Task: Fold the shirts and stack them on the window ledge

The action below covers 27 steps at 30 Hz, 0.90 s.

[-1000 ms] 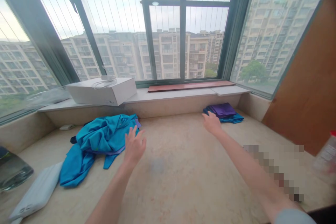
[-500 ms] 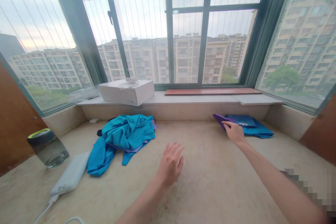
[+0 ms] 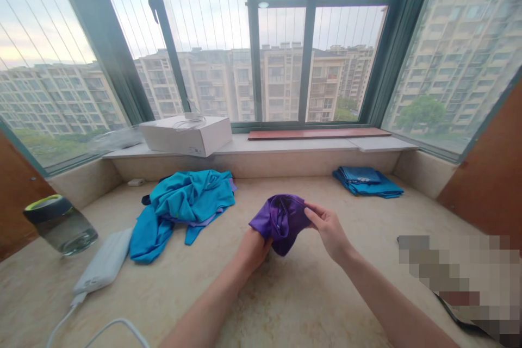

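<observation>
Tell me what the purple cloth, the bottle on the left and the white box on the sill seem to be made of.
Purple cloth: thin, supple fabric, possibly synthetic, since it has a slight sheen and falls in soft folds. Bottle: see-through, glossy body, plastic or glass, I can't tell which. White box: probably cardboard, smooth, judging by its flat faces and crisp edges.

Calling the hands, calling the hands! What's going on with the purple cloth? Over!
Right hand pinching purple cloth by its edge. Left hand partly hidden by it. Cloth bunched. Teal heap off left, folded blue cloth off right.
</observation>
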### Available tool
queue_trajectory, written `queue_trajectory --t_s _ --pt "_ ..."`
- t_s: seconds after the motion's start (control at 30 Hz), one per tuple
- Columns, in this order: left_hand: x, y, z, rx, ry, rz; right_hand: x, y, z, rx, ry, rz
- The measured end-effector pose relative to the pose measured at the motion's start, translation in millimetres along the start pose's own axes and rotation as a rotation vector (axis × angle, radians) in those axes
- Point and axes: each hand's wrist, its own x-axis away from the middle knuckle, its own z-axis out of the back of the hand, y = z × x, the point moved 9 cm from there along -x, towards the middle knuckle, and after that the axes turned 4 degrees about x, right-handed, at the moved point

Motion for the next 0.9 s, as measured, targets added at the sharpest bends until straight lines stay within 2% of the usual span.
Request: queue_trajectory --t_s 0.13,0.2,0.27,0.33,0.4,0.5,0.6,0.7,0.83,0.9 --pt "-1.8 9.7 7.1 -0.151 0.004 -0.043 -14.0 -4.9 56.2 0.049 0.239 0.071" --pt "-1.7 14.1 7.1 -0.134 0.002 -0.030 -16.8 -13.4 79.4 0.193 0.345 0.152" --pt "-1.6 20.6 5.8 -0.070 0.007 -0.036 -14.8 -24.6 87.7 0.414 0.393 0.254" --pt "-1.9 24.4 3.6 0.000 0.007 -0.025 -9.9 -31.8 76.7 0.615 0.341 0.355" --pt "-2.4 24.3 0.9 0.039 -0.002 0.007 -2.2 -31.9 51.9 0.726 0.207 0.444" --pt "-2.9 23.6 -2.1 0.063 -0.019 0.036 12.2 -20.0 9.6 0.810 -0.026 0.513" --pt "-1.5 26.2 -6.5 0.093 -0.065 0.048 21.8 -0.7 -17.4 0.870 -0.187 0.495" --pt "3.2 32.4 -13.5 0.154 -0.152 0.077 23.2 11.0 -22.4 0.864 -0.227 0.446" --pt "15.3 40.3 -32.0 0.320 -0.374 0.164 19.5 4.9 -10.1 0.761 -0.150 0.391" --pt "18.9 40.7 -38.0 0.389 -0.424 0.199 19.1 -2.2 -3.9 0.689 -0.102 0.376"
